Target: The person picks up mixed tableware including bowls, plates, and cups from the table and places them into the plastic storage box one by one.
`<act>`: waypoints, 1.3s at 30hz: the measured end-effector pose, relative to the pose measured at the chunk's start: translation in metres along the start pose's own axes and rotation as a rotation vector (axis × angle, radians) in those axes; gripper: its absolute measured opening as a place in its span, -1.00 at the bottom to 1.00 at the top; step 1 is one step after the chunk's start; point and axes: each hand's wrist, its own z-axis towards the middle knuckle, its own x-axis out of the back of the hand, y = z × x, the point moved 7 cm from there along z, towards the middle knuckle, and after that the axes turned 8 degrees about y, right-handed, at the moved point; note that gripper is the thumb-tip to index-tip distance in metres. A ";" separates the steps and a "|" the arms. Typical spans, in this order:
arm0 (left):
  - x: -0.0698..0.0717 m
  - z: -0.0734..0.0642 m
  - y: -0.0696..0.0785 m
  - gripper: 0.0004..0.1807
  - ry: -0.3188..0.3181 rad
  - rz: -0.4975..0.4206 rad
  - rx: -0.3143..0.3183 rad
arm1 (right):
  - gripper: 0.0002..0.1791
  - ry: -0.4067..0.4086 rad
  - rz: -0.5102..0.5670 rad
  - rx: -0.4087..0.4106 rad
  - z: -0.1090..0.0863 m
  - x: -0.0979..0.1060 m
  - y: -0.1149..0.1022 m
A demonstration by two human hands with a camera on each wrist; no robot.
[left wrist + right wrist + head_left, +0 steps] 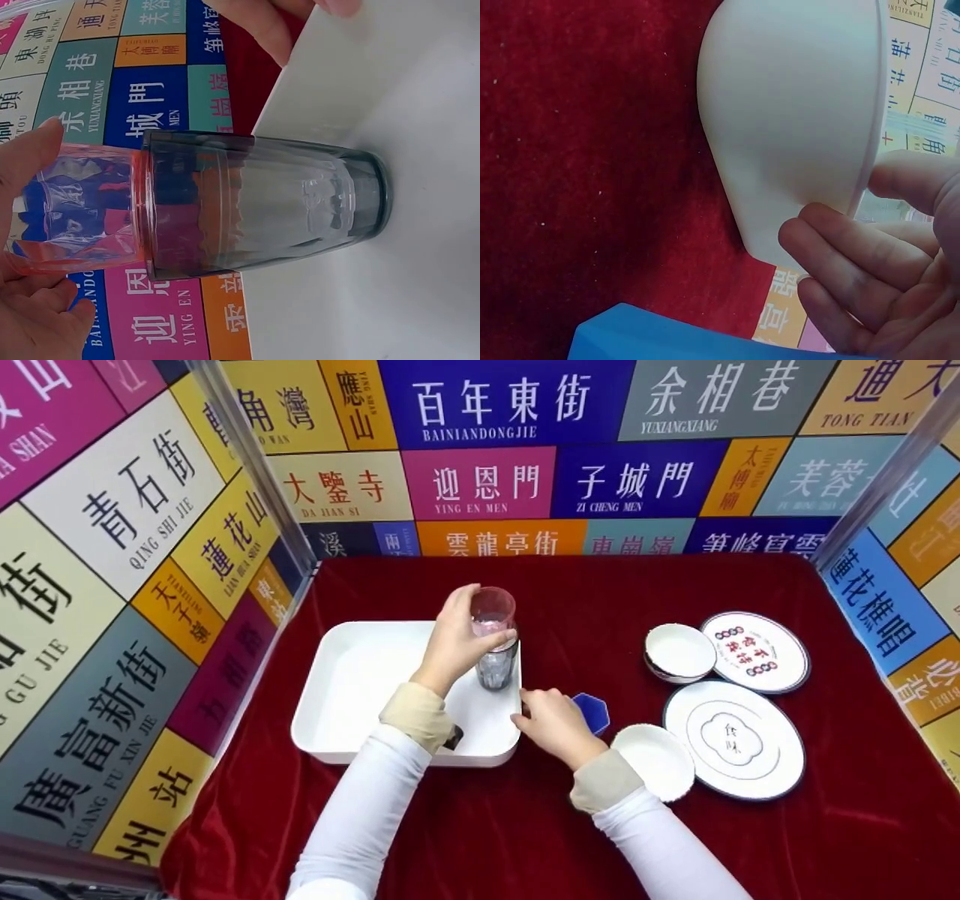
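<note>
My left hand (455, 634) grips a clear pink cup (495, 601) by its upper part, thumb on one side and fingers on the other. The pink cup stands upright, its lower part within the mouth of a clear grey cup (300, 199). That grey cup is inside a white tray (360, 682), near its right wall. My right hand (556, 723) pinches the tray's right rim, with the thumb (907, 176) at the rim and fingertips (817, 225) against the outer wall. A small dark thing (454, 737) in the tray is partly hidden by my left sleeve.
A blue angular dish (592, 712) lies just beyond my right hand. Farther right are two white bowls (681, 651) and two patterned plates (735, 780). Dark red cloth (585, 840) covers the table, and panels with street names (480, 484) wall it in.
</note>
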 end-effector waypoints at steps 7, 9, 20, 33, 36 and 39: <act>-0.008 -0.003 -0.007 0.01 -0.022 0.003 0.028 | -0.61 -0.015 -0.021 0.003 0.000 -0.001 -0.001; -0.011 -0.003 -0.009 0.02 -0.033 0.009 0.028 | -0.64 -0.018 -0.019 0.006 0.000 -0.001 -0.002; -0.023 -0.008 -0.018 0.05 -0.082 0.016 0.039 | -0.57 -0.040 -0.015 0.015 0.000 -0.003 -0.002; -0.030 -0.009 -0.020 0.04 -0.104 0.035 0.055 | -0.57 -0.022 -0.028 0.036 -0.001 -0.002 -0.001; -0.031 -0.010 -0.020 0.02 -0.110 0.041 0.050 | -0.59 -0.011 -0.029 0.044 -0.001 -0.001 -0.001; -0.032 -0.010 -0.021 0.01 -0.113 0.052 0.053 | -0.59 -0.001 -0.025 0.047 -0.001 -0.001 -0.001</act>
